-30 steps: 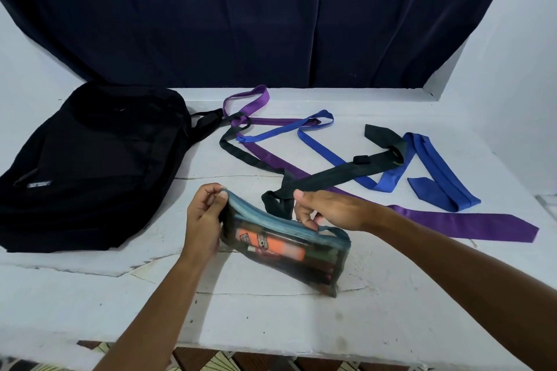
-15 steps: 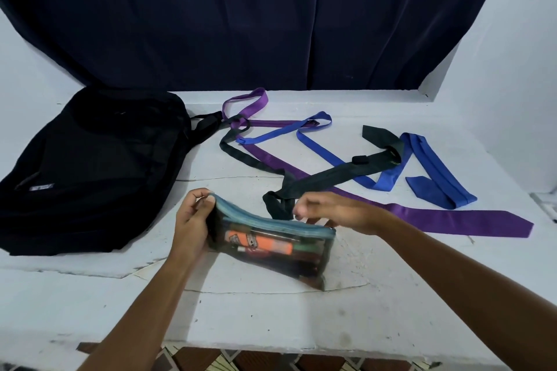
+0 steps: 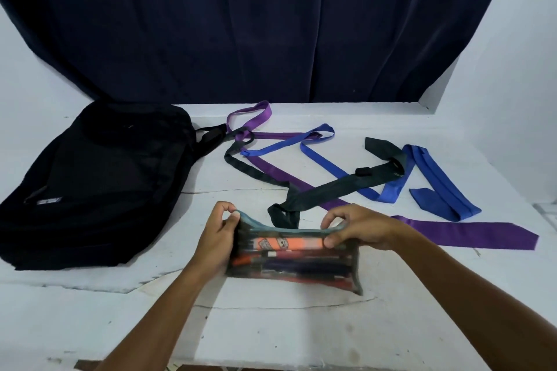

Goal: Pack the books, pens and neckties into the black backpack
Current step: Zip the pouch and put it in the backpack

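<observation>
A see-through pen pouch [image 3: 294,262] full of pens stands on the white table [image 3: 301,331] in front of me. My left hand [image 3: 218,238] grips its left end, thumb and fingers pinching the top edge. At the right end of that edge my right hand [image 3: 358,227] pinches the pouch's top. The black backpack [image 3: 93,183] lies flat at the left, closed as far as I can see. Three neckties sprawl behind the pouch: a purple tie [image 3: 464,230], a blue tie [image 3: 440,199] and a black tie [image 3: 328,189], overlapping each other.
A dark blue curtain [image 3: 256,24] hangs behind the table. White walls close in on both sides. The table's front edge [image 3: 271,366] runs just below my forearms.
The pouch has turned from tilted to nearly level and upright. My right hand slid rightward along its top edge to the far end. My left hand kept hold of the left end.
</observation>
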Tool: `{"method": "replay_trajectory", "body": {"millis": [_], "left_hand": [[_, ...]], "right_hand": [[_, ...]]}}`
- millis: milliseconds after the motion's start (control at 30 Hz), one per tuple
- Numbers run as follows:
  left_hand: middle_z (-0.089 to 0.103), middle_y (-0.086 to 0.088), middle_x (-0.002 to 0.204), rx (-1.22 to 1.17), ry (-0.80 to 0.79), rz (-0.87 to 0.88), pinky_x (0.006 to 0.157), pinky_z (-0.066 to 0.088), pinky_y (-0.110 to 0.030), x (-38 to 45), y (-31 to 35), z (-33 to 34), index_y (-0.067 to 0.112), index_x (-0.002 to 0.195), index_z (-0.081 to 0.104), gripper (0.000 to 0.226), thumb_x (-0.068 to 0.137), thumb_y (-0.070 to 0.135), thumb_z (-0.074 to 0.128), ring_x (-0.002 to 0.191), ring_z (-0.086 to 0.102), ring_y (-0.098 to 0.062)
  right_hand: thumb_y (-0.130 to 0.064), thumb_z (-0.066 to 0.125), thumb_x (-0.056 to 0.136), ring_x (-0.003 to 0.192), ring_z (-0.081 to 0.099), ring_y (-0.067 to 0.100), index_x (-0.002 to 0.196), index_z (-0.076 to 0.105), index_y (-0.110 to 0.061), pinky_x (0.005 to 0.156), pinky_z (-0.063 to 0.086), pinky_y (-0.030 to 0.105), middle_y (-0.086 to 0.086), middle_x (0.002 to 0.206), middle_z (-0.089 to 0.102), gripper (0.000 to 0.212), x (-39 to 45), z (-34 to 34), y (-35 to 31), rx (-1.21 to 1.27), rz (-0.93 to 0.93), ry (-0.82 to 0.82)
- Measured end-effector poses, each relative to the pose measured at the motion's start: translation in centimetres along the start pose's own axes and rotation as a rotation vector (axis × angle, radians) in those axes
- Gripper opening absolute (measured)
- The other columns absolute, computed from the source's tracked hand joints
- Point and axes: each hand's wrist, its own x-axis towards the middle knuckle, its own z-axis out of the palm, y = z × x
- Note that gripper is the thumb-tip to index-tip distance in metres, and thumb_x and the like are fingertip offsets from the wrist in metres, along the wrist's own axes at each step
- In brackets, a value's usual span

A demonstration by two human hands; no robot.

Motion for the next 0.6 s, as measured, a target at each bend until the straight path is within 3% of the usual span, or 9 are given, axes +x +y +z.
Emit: {"method": "replay_trajectory", "body": {"millis": [67,167,267,433,600], "left_hand": [[0.066,-0.015,0.088,0.007,-0.032,-0.052,0.064,0.053,-0.036,0.7,0.6,1.3,0.023,0.094,0.046,0.013,0.105,0.027,0.040,0.074,0.066,-0.018],[0.067,-0.013,0.092,-0.044,-0.099,-0.135,0.062,0.051,-0.036,1.6,1.5,4.1,0.020,0.090,0.049,0.015,0.103,0.027,0.045,0.078,0.065,-0.022],[0.071,-0.014,0.098,-0.077,-0.158,-0.191,0.060,0.054,-0.034,2.4,2.7,7.4,0.008,0.099,0.052,0.016,0.103,0.023,0.047,0.082,0.070,-0.024],[0.068,-0.019,0.100,-0.046,-0.175,-0.273,0.053,0.052,-0.026,3.7,3.7,11.5,0.002,0.102,0.054,0.017,0.102,0.019,0.048,0.076,0.068,-0.019],[0.064,-0.012,0.099,0.269,-0.190,-0.203,0.056,0.054,-0.030,4.8,4.9,11.7,0.006,0.103,0.061,0.014,0.099,0.018,0.054,0.087,0.063,-0.020]], "right_hand": [[-0.026,0.088,0.064,0.091,0.066,0.024,0.097,0.066,-0.010,0.076,0.054,0.036,0.015,0.100,0.069,0.043,-0.9,-2.0,1.5,0.142,0.019,0.107],[-0.025,0.090,0.058,0.083,0.069,0.022,0.101,0.066,-0.004,0.069,0.056,0.031,0.014,0.091,0.072,0.054,-2.7,-4.5,3.3,0.257,0.059,0.190],[-0.020,0.082,0.067,0.080,0.069,0.021,0.101,0.070,-0.002,0.068,0.056,0.031,0.015,0.091,0.072,0.040,-4.1,-6.5,4.8,0.288,0.112,0.296],[-0.017,0.081,0.075,0.084,0.067,0.023,0.097,0.072,-0.004,0.072,0.058,0.033,0.017,0.095,0.072,0.027,-5.0,-8.9,6.7,0.195,0.193,0.412],[-0.016,0.082,0.077,0.064,0.064,0.017,0.094,0.069,-0.006,0.052,0.053,0.022,0.012,0.082,0.069,0.023,-5.0,-10.4,6.2,-0.089,0.282,0.481]]}}
